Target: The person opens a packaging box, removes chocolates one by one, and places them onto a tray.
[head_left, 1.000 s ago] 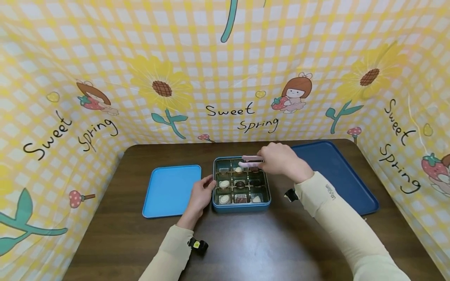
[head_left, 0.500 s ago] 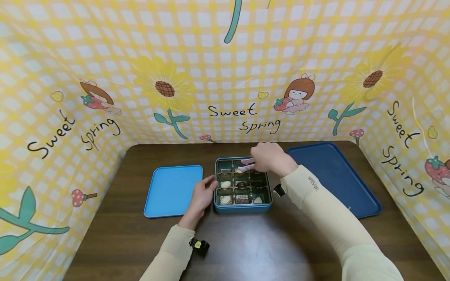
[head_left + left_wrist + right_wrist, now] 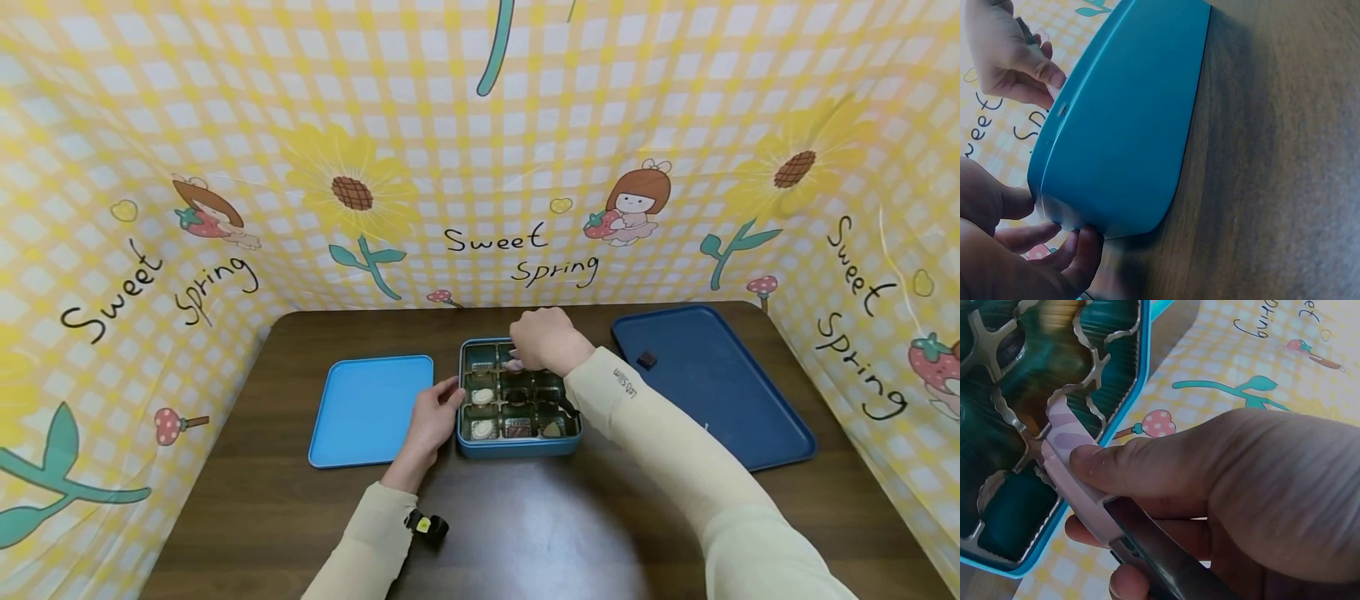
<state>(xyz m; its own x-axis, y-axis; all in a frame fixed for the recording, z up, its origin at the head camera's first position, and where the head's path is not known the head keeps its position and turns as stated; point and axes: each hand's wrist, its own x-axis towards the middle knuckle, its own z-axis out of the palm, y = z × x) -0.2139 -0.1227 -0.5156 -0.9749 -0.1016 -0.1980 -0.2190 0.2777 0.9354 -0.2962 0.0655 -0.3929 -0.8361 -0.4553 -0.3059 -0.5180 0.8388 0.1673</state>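
In the head view, a blue square tin [image 3: 517, 451] with a clear divided insert stands mid-table. A white chocolate [image 3: 482, 397], a round white swirled chocolate [image 3: 483, 429] and a dark striped chocolate [image 3: 517, 427] lie in its compartments. My right hand [image 3: 550, 340] is over the back of the tin, gripping small tongs [image 3: 1082, 494] with pink tips and a dark shiny handle. The tips reach down among the insert's dividers; what lies between them is hidden. My left hand [image 3: 435, 408] rests at the tin's left side, thumb at the rim and fingertips against the wall.
A light blue lid [image 3: 371, 410] lies left of the tin. On the right is a navy tray [image 3: 720, 392] with a small dark chocolate [image 3: 647, 359] near its back left edge. Patterned cloth [image 3: 480, 167] encloses the table at the back and sides.
My right hand has moved left with the tongs, further over the tin. As the sleeve shifted, the dark chocolate on the tray came into sight. My left hand stays at the tin.
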